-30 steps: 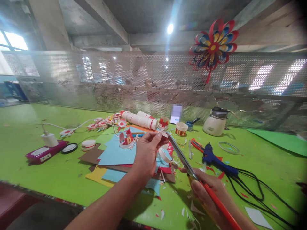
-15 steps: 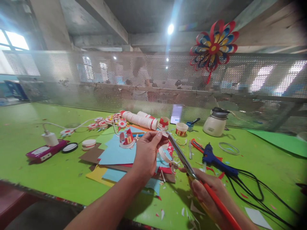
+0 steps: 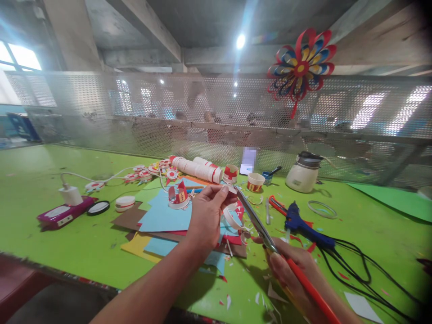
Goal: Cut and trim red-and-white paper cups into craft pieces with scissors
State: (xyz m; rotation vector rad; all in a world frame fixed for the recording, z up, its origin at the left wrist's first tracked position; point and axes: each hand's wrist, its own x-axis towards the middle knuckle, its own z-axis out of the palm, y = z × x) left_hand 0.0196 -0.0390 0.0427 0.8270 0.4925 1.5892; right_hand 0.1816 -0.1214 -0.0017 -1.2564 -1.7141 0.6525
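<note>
My left hand [image 3: 208,211] pinches a small white paper piece [image 3: 232,189] between thumb and fingers, above the stacked coloured paper [image 3: 165,213]. My right hand [image 3: 286,265] is wrapped round long scissors [image 3: 254,218] with red handles. Their blade tips are at the right edge of the white piece; whether they touch it I cannot tell. A curled white paper strip [image 3: 232,219] lies just below my left fingers. To the left of that hand stands a cut paper cup [image 3: 178,198] with red points.
Behind my hands lie stacked paper cups [image 3: 197,168], a cup with a yellow pattern [image 3: 255,182] and a phone [image 3: 248,161]. A blue glue gun [image 3: 308,229] with a black cable and a cream jug [image 3: 303,173] are right. A purple power strip [image 3: 65,213] lies left.
</note>
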